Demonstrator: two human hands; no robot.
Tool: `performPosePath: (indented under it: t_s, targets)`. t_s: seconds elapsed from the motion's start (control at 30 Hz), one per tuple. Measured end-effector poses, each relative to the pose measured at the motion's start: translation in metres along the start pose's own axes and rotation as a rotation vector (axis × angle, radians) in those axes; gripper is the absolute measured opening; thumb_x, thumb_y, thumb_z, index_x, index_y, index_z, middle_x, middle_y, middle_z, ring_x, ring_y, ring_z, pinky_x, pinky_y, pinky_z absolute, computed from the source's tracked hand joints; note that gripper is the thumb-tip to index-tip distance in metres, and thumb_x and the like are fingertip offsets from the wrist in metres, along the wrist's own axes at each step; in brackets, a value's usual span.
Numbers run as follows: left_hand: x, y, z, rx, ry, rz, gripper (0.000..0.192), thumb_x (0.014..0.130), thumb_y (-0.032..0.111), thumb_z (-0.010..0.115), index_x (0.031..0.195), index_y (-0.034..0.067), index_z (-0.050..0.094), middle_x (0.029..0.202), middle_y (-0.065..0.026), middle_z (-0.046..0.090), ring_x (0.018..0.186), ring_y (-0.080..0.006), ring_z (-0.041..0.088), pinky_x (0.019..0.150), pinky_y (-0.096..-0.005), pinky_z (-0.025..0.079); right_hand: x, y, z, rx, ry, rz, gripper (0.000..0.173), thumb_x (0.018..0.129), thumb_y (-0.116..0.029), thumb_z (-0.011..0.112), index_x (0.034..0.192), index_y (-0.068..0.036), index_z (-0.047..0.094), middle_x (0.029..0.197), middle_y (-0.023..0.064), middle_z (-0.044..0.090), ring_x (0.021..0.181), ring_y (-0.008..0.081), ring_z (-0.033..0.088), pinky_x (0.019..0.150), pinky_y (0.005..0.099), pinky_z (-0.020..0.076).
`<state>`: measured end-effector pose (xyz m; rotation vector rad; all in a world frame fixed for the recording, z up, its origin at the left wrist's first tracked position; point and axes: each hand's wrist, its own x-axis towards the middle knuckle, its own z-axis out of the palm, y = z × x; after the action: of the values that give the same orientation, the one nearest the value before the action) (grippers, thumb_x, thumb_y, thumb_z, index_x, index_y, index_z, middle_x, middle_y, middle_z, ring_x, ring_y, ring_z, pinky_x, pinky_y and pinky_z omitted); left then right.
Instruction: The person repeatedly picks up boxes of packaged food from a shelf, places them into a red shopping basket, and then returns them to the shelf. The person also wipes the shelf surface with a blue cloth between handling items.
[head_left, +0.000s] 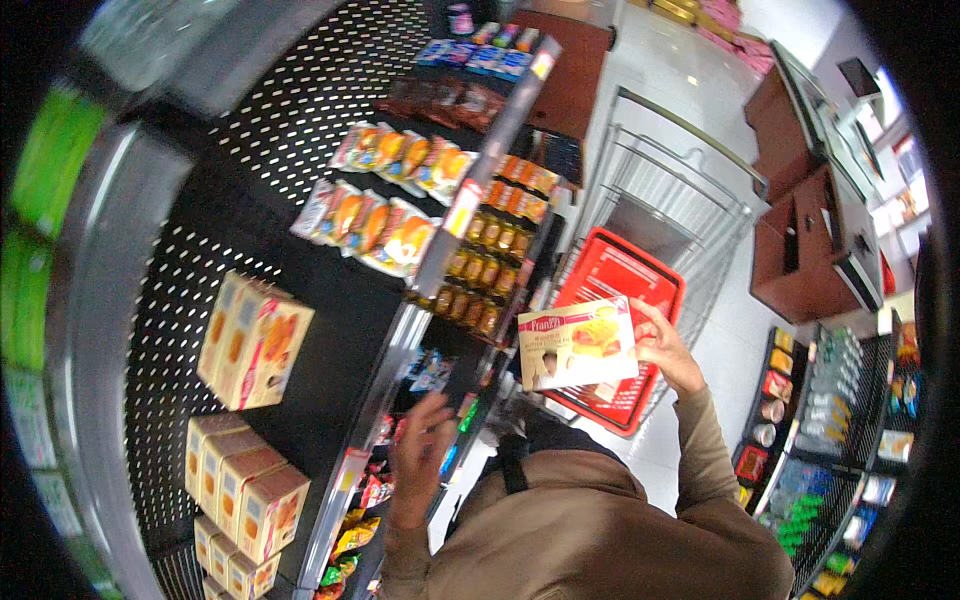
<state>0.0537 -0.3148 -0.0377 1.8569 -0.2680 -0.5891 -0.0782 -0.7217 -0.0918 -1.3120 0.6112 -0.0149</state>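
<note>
My right hand (666, 346) grips the right edge of a Franzzi biscuit box (577, 343), cream with a pink band and a pastry picture. Below the box is a red plastic basket (651, 262) in a metal shopping cart (679, 180). My left hand (426, 442) is raised, slightly blurred, with nothing visible in it, beside the front edge of a black store shelf (330, 330). On that shelf, to the left, stand similar cream boxes (259, 341) in several rows.
Packaged buns (390, 225) lie farther along the shelf, with jars (480, 270) on a lower level beyond its price rail. Brown wooden counters (810, 232) stand at the upper right. Another stocked shelf (825, 442) with bottles is at the right.
</note>
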Motion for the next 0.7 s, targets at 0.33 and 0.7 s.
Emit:
performPosePath:
  t_s: [0.33,0.7]
  targets:
    - [-0.033,0.004,-0.023,-0.38,0.155,-0.018,0.052,0.097,0.008,0.07,0.144,0.002,0.049,0.134,-0.0095,0.064,0.127,-0.0193,0.058,0.109,-0.0368,0.045,0.019,-0.082,0.154,-0.079,-0.532,-0.196,0.093,0.081,0.0,0.082,0.16,-0.005,0.032,0.124,0.0105,0.062,0.104,0.0161,0.063,0.085,0.0287,0.0531]
    - [-0.034,-0.008,-0.092,-0.13,0.75,0.324,0.044,0.102,0.003,0.064,0.141,0.0,0.046,0.13,-0.0115,0.063,0.12,-0.0163,0.06,0.103,-0.032,0.049,0.09,-0.074,0.32,-0.207,-0.727,-0.7,0.06,0.089,0.003,0.069,0.146,-0.002,0.051,0.13,0.0131,0.061,0.118,0.0239,0.065,0.099,0.033,0.054]
